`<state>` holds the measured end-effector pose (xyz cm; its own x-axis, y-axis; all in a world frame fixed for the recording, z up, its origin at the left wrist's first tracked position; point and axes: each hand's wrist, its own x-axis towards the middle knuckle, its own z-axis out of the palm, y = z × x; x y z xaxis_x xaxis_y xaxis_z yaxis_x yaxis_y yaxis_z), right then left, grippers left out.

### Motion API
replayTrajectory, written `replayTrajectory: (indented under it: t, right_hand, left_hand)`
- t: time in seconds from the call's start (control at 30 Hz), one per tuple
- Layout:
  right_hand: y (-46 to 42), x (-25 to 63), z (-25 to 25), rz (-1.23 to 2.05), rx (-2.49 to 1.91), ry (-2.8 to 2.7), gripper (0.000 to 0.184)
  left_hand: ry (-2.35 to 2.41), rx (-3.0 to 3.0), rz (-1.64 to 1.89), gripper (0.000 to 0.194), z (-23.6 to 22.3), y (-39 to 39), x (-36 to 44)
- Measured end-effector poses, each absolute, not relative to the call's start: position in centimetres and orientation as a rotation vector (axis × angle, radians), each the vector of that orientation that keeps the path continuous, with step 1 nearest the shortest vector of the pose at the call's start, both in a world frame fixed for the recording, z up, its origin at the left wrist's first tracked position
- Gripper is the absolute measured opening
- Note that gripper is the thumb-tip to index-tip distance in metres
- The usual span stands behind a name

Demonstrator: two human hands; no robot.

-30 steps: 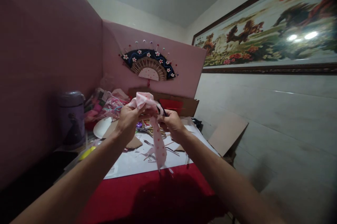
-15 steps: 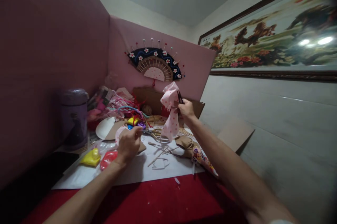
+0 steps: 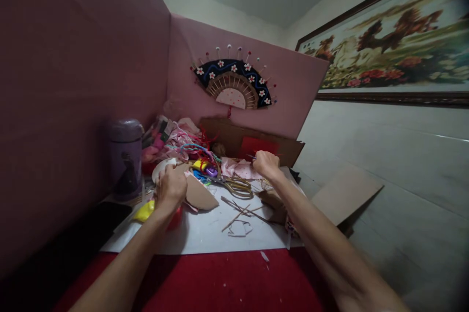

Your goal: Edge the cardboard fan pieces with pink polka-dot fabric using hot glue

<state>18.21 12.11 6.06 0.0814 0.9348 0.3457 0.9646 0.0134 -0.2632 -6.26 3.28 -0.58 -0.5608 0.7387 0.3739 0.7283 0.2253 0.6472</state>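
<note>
My left hand [image 3: 171,187] reaches over a white disc [image 3: 161,168], its visible fingers bent downward and apart; the fingertips are partly hidden. Just right of it lies a half-round cardboard piece [image 3: 201,194] with pink cloth showing at its edge. My right hand [image 3: 267,164] is closed at the back of the white sheet, and a thin dark tip pokes out on its left side. What it grips is mostly hidden. Beside and below that hand, pink dotted cloth [image 3: 238,169] rests on the table. Gold-handled scissors [image 3: 239,187] lie between my hands.
Sticks [image 3: 242,212] lie crossed on the white sheet [image 3: 208,239], over a red cover [image 3: 190,278]. A purple canister [image 3: 125,160] stands at left, near yellow [image 3: 144,211] and purple [image 3: 211,171] packets. Behind, a decorated fan [image 3: 234,80] hangs on a pink panel.
My right hand has lowered, and the pink cloth it held up now lies on the table. The left hand has moved from the scissors and cardboard toward the white disc. The view has shifted left.
</note>
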Motion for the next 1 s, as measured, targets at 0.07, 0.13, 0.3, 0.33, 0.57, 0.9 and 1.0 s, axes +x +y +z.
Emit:
replayTrajectory:
  t: [0.07, 0.13, 0.3, 0.33, 0.57, 0.9, 1.0]
  right_hand:
    - [10.4, 18.1, 4.8, -0.115, -1.911, -1.908, 0.024]
    - [8.9, 17.9, 3.5, -0.087, -1.870, -1.956, 0.030]
    - [6.7, 18.0, 0.1, 0.027, -1.787, -1.976, 0.039]
    - [6.5, 18.0, -0.5, 0.036, -1.784, -1.973, 0.036]
    - [5.9, 18.1, -2.5, 0.013, -1.745, -1.969, 0.028]
    - [7.3, 19.5, -2.9, -0.013, -1.817, -1.823, 0.028]
    - [8.7, 19.7, -2.8, 0.001, -1.824, -1.772, 0.038]
  left_hand:
    - [2.512, 1.521, 0.994, 0.049, -0.5, 3.1, -6.3]
    - [2.527, 1.597, 0.797, 0.054, -0.6, 2.9, -6.1]
    - [2.543, 1.661, 0.610, 0.056, -0.5, 2.3, -5.6]
    - [2.550, 1.663, 0.592, 0.055, -0.5, 2.2, -5.5]
    - [2.565, 1.677, 0.524, 0.056, -0.5, 1.7, -5.3]
    - [2.493, 1.592, 0.636, 0.058, -1.2, 2.7, -5.2]
    - [2.448, 1.526, 0.729, 0.060, -1.5, 3.1, -5.3]
